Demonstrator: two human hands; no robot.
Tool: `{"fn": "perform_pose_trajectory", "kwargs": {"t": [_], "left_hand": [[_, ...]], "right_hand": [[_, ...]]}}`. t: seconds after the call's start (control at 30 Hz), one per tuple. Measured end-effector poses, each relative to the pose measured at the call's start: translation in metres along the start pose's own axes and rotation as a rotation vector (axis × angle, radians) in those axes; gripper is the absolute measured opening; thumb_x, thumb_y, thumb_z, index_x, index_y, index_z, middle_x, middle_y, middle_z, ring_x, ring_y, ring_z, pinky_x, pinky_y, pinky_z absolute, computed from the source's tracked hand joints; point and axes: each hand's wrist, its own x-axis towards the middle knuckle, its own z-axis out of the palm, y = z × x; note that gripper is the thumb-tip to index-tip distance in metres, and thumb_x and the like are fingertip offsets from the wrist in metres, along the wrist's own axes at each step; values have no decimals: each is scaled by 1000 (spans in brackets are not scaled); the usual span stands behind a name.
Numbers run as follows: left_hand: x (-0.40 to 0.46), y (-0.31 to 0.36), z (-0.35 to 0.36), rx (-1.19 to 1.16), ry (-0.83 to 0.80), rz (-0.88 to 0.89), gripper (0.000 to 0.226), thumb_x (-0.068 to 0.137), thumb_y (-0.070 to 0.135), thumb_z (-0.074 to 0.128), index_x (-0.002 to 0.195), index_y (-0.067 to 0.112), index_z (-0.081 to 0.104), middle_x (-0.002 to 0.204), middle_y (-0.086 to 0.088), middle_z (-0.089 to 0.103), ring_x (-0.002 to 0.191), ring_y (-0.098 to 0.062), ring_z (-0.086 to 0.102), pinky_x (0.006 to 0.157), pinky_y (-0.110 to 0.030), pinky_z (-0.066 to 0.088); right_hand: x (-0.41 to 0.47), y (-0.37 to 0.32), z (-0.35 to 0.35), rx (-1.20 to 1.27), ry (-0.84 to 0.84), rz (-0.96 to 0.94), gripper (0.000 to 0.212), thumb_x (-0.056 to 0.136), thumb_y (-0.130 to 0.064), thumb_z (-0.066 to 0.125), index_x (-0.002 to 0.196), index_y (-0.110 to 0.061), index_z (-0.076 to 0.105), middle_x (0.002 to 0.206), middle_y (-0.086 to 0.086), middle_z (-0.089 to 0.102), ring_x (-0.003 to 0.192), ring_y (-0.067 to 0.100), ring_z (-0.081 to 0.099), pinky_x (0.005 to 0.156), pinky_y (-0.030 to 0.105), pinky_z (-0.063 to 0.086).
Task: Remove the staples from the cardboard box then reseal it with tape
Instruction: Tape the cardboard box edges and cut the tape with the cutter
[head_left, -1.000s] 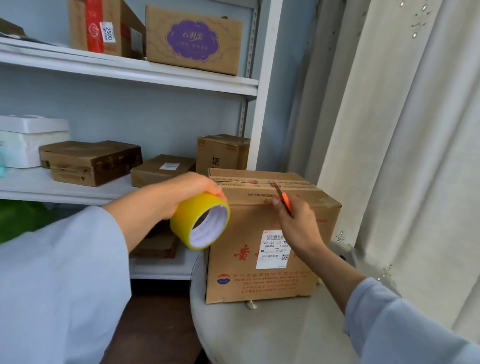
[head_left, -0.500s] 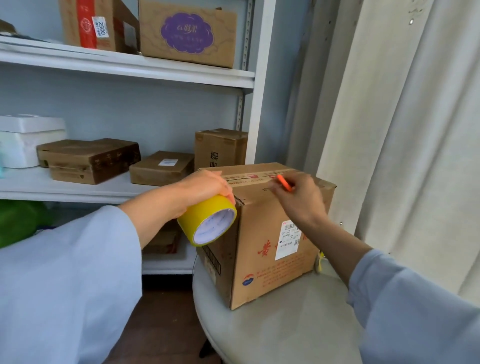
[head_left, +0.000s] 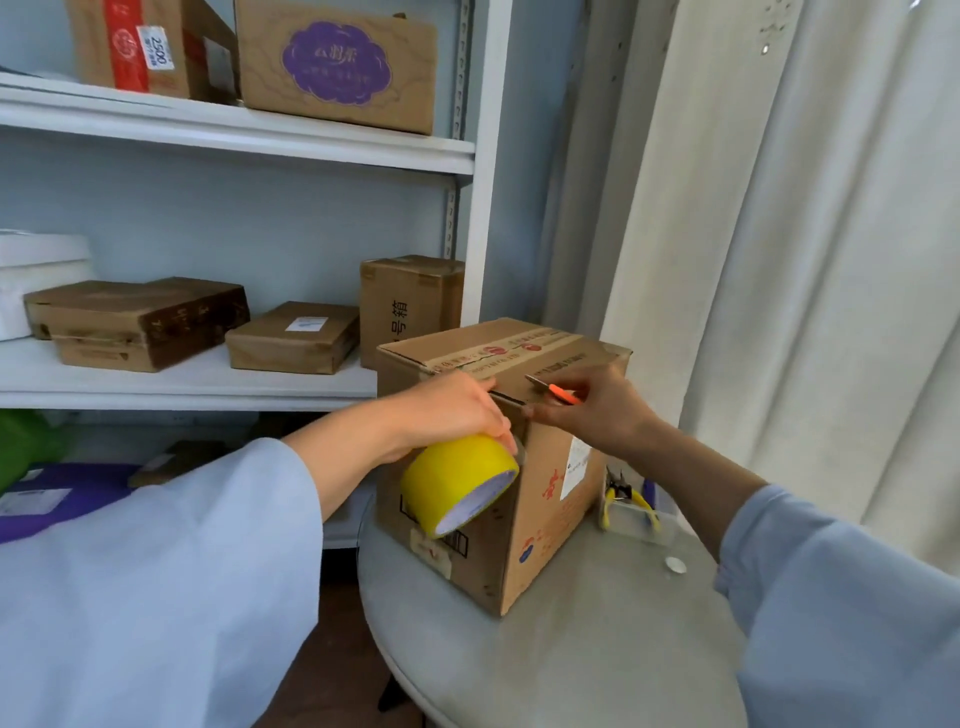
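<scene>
Gripping yellow tape roll (head_left: 460, 480) — cardboard box (head_left: 545, 525) closed, orange-handled cutter (head_left: 558, 393) held.

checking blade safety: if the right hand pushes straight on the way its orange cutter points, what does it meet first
Most likely the left hand, which grips the yellow tape roll at the box corner; the right hand aims the cutter leftward. Depth unclear.

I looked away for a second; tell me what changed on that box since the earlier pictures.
The cardboard box has turned on the round table, from label face forward to corner forward. The left hand carried the yellow tape roll right, up against the box. The right hand moved to the top front edge. Unchanged: both grips, on the roll and the orange cutter.
</scene>
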Motion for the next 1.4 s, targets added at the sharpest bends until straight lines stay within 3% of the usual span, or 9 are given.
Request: {"fn": "perform_pose_trajectory", "kwargs": {"t": [0.1,0.2,0.33,0.47,0.57,0.77,0.9,1.13,1.4], "left_hand": [[7,10,17,-59,-29,-14,19,84,31,63,96,24,76,142,-1,49,141,-7,25,114,-28,18],[9,8,31,-107,-45,0,42,65,52,69,97,25,76,114,6,69,119,-10,55,106,-37,39],[8,15,33,-151,12,-10,28,79,37,73,102,21,72,107,5,68,106,-10,60,87,-25,46],[3,30,37,-185,35,-13,6,82,24,72,87,22,71,89,5,66,90,-8,59,72,-21,42],[4,35,42,-273,31,-79,12,83,18,71,94,22,68,89,1,64,89,-14,62,71,-24,48],[5,35,49,-294,20,-169,43,79,17,75,118,25,60,115,-8,61,109,-26,59,98,-49,46],[6,34,53,-357,20,-191,42,76,16,77,115,24,62,116,-9,62,111,-28,59,99,-52,44],[2,39,44,-288,35,-202,39,82,15,73,119,15,63,113,-8,67,103,-22,65,72,-27,52],[10,40,42,-413,81,-330,37,80,10,74,115,11,61,102,-7,70,82,-14,66,65,-26,56]], "right_hand": [[-4,11,-19,-114,87,81,14,82,-28,69,94,-22,75,92,3,70,84,21,61,79,40,53],[-15,12,-30,13,192,127,22,84,-27,67,85,-5,72,69,6,60,64,19,52,62,36,44],[-35,-4,-44,228,-40,122,44,80,-41,73,80,3,67,42,-9,39,38,3,36,42,18,30],[-44,-10,-42,190,-168,72,20,78,-27,77,84,-9,71,38,-14,46,37,0,44,38,10,31],[-42,-6,-40,205,-94,60,15,77,-19,79,84,-7,72,42,-15,52,40,-5,50,41,7,34],[-35,-5,-37,20,16,73,20,71,-32,83,65,-22,67,71,-2,65,70,13,59,71,29,51],[-39,-5,-36,54,9,84,16,73,-27,82,73,-17,70,73,-2,64,73,13,59,67,26,49],[-36,-10,-32,28,67,114,25,70,-33,83,69,-17,63,68,-6,58,64,7,53,54,20,38],[-31,-30,-30,-293,115,-51,36,77,-38,78,100,-12,68,95,3,68,85,20,63,75,37,56]]}}
